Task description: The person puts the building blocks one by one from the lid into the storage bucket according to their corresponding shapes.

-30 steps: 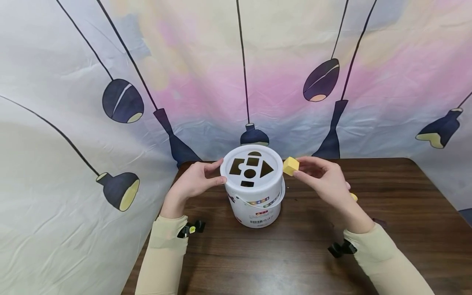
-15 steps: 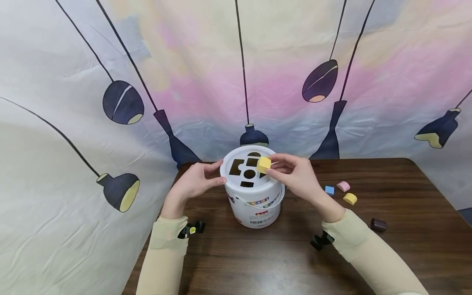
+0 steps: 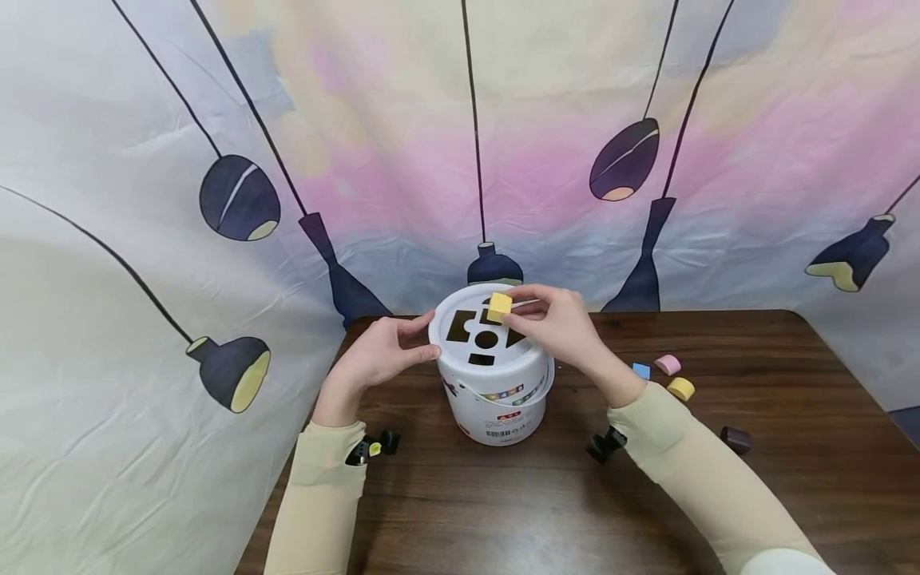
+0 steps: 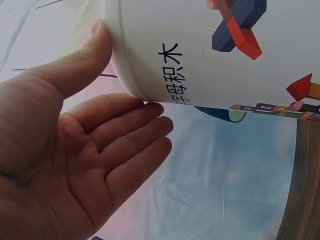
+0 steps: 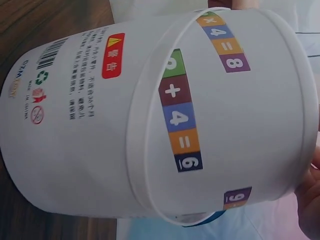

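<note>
Right hand: the right hand point(image 3: 557, 326) pinches a yellow cube point(image 3: 499, 307) between thumb and fingertips, holding it over the far part of the lid point(image 3: 460, 351), at the square cut-out.
Change: a second ago the cube was off to the right of the bucket point(image 3: 503, 407); half a second ago it had reached the lid's right side; now it sits further in, above the holes. By the look of it, the block is being lined up with a matching opening and has not dropped in.
Left hand: the left hand point(image 3: 377, 351) rests against the bucket's left side, thumb on the rim, fingers straight along the wall point(image 4: 145, 107), steadying it rather than clutching; it has not moved.
Lid: white, with dark cut-outs, among them square, circle, triangle and rectangle.
Writing: the bucket wall carries Chinese characters, "积木" among them point(image 4: 172, 75); a coloured band of sums reads "+4=6" point(image 5: 180, 125) and "x4=8"; a red warning label point(image 5: 113, 55) and a barcode sit near the base.
Worktop: dark wood point(image 3: 791, 351); to the right lie a blue block point(image 3: 642, 370), a pink block point(image 3: 668, 364), a yellow block point(image 3: 680, 389) and a dark brown block point(image 3: 736, 439).
</note>
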Available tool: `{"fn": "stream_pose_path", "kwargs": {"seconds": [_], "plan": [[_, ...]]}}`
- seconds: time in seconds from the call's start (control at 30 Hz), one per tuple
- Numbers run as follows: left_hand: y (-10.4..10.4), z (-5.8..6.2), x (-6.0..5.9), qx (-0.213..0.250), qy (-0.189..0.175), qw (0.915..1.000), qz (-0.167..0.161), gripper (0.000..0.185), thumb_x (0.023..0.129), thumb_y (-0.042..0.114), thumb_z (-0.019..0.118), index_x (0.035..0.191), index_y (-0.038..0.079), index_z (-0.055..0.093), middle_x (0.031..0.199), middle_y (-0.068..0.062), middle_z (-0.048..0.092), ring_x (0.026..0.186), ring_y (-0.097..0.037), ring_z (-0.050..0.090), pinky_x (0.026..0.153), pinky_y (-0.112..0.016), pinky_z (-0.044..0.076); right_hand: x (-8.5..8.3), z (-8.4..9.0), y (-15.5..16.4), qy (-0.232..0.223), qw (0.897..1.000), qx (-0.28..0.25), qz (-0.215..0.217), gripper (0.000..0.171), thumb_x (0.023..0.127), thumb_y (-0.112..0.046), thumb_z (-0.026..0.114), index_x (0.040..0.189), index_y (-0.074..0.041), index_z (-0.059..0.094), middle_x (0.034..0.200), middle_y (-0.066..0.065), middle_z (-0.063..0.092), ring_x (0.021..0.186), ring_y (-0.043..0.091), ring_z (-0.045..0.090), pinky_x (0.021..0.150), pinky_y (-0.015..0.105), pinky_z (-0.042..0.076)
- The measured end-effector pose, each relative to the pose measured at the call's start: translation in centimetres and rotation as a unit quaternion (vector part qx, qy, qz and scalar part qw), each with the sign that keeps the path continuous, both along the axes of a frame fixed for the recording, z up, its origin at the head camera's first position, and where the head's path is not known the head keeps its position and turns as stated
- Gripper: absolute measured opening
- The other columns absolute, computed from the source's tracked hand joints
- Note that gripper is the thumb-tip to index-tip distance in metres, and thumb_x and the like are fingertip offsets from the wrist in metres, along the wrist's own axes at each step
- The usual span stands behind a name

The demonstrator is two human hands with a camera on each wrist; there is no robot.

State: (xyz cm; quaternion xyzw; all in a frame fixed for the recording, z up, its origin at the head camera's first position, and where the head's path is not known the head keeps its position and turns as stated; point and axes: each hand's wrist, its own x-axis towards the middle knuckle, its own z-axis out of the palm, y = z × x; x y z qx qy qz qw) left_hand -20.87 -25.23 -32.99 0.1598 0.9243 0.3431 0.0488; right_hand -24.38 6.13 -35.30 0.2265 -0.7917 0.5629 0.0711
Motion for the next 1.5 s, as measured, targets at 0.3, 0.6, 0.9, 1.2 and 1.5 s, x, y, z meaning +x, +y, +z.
{"fn": "stream_pose_path", "kwargs": {"seconds": [0.3,0.6,0.9,1.2,1.5], "plan": [[0.1,0.0,0.1,0.006,-0.002,1.0000,-0.004,0.072,0.098,0.038,0.081,0.159,0.016,0.051,0.144,-0.015,0.066,0.052,-0.014,0.027,0.077,-0.039,0.044,-0.8,-0.2,-1.1,0.012,0.998,0.058,-0.039,0.036,0.092,-0.021,0.087,0.124,-0.010,0.079,0.107,0.004,0.081,0.093,0.017,0.079,0.082,0.041,0.062],[-0.1,-0.1,0.1,0.001,0.004,1.0000,0.004,0.072,0.098,0.040,0.081,0.159,0.018,0.051,0.149,-0.013,0.063,0.062,-0.015,0.038,0.080,-0.039,0.045,-0.5,-0.5,-1.6,0.045,0.994,0.088,-0.047,0.034,0.092,-0.020,0.086,0.124,-0.008,0.080,0.100,0.004,0.081,0.086,0.016,0.078,0.077,0.036,0.062],[-0.2,-0.3,0.2,0.016,-0.003,0.9999,0.005,0.072,0.099,0.037,0.081,0.160,0.017,0.050,0.087,-0.006,0.068,0.049,-0.014,0.023,0.066,-0.039,0.041,-0.4,-0.4,-1.8,0.057,0.991,0.109,-0.049,0.033,0.092,-0.019,0.084,0.123,-0.009,0.081,0.102,0.003,0.081,0.088,0.015,0.076,0.080,0.035,0.061],[0.0,-0.3,0.1,0.011,-0.002,0.9999,0.005,0.073,0.098,0.038,0.081,0.161,0.018,0.049,0.083,-0.005,0.066,0.049,-0.014,0.023,0.068,-0.039,0.041,-0.4,-0.5,-1.5,0.071,0.989,0.119,-0.053,0.042,0.091,-0.022,0.085,0.131,-0.009,0.077,0.125,0.006,0.074,0.092,0.017,0.076,0.080,0.036,0.061],[0.0,-0.3,0.0,0.008,0.006,0.9999,0.003,0.072,0.098,0.038,0.081,0.160,0.017,0.051,0.138,-0.018,0.069,0.057,-0.016,0.030,0.081,-0.040,0.044,-0.3,-0.6,-1.4,0.084,0.990,0.098,-0.060,0.052,0.090,-0.022,0.086,0.138,-0.009,0.071,0.151,0.008,0.056,0.095,0.017,0.075,0.079,0.036,0.062]]}}
